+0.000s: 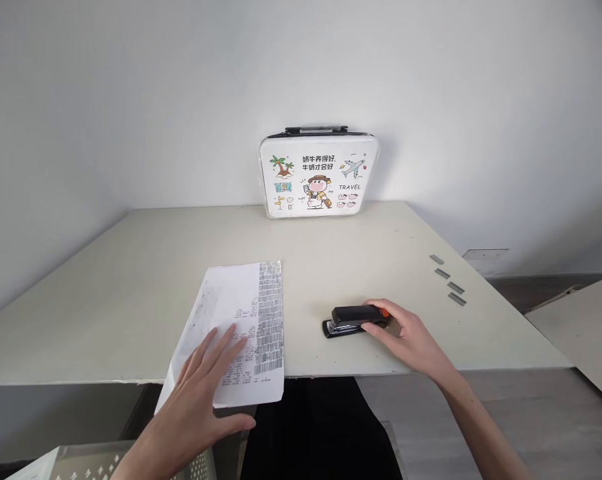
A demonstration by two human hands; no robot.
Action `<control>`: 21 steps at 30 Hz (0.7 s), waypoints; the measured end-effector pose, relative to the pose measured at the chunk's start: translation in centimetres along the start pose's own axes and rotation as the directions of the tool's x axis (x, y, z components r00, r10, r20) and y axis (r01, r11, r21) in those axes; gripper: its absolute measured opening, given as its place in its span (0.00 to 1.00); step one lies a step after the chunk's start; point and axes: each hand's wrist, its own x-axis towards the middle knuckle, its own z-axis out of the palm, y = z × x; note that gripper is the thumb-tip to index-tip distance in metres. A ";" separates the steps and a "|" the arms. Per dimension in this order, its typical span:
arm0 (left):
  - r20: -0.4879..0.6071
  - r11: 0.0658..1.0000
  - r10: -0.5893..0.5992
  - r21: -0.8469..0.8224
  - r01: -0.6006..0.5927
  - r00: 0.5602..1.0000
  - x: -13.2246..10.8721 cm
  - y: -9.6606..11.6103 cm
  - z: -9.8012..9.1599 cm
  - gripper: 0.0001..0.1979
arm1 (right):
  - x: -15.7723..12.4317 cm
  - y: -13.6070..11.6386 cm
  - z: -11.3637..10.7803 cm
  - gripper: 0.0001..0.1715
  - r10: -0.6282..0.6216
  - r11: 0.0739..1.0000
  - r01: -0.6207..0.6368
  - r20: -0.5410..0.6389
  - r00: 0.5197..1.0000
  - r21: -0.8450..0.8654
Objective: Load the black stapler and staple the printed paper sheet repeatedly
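Observation:
A printed paper [231, 287] with many staples along its right side lies on the table, its lower edge hanging past the front edge. My left hand [205, 380] rests on its lower left part, fingers spread and thumb apart. To the right, a black stapler [351, 317] with an orange spot at its rear sits on the table, its front end pointing left. My right hand [403, 333] grips its rear end between thumb and fingers. Stapler and paper are apart.
A white cartoon case [321, 177] stands against the wall at the table's [145, 280] back. Several strips of staples [449, 280] lie near the right edge. Below the front edge at left is a perforated basket [88, 460].

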 end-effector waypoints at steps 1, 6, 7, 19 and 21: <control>-0.008 1.000 0.006 0.016 -0.006 1.000 -0.3 0.0 0.5 0.54 | 0.0 0.0 -0.1 0.18 0.001 1.000 -0.001 0.001 1.000 -0.002; -0.081 0.998 0.055 0.026 -0.053 0.995 -0.5 0.4 1.6 0.42 | 0.0 0.1 -0.3 0.19 0.005 1.000 -0.005 -0.001 1.000 -0.023; -0.089 0.998 0.066 0.021 -0.064 0.994 -0.4 0.7 1.7 0.40 | 0.0 0.2 -0.3 0.19 0.005 1.000 -0.005 -0.002 1.000 -0.026; -0.141 0.993 0.100 -0.050 -0.108 0.985 2.2 5.5 3.0 0.37 | -0.3 0.3 0.1 0.21 0.026 0.999 -0.026 0.010 1.000 -0.027; -0.143 0.991 0.103 -0.075 -0.114 0.984 2.6 6.0 3.1 0.37 | -0.3 0.1 0.2 0.22 0.022 0.999 -0.022 0.006 1.000 -0.031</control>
